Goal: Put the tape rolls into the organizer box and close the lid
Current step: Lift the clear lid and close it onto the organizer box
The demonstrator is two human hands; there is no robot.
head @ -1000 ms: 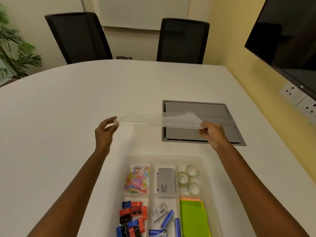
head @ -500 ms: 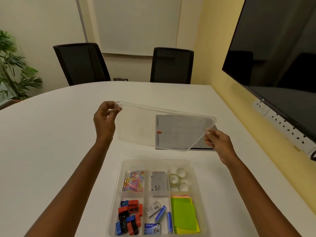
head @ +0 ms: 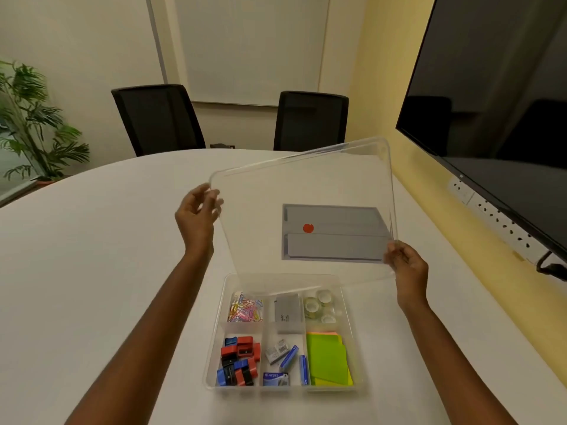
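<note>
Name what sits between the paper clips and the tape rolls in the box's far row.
A grey box fills the middle far compartment, between the paper clips and tape rolls, in the head view.

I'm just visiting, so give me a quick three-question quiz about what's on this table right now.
1. True or false: the clear lid is already shut on the organizer box.
2. Which compartment holds the tape rolls: A far right, B near left, C near middle?
3. Fill in: the left hand and right hand both hold the ____.

Key: 1 false, it is held tilted above the box. 2 A. 3 lid.
</note>
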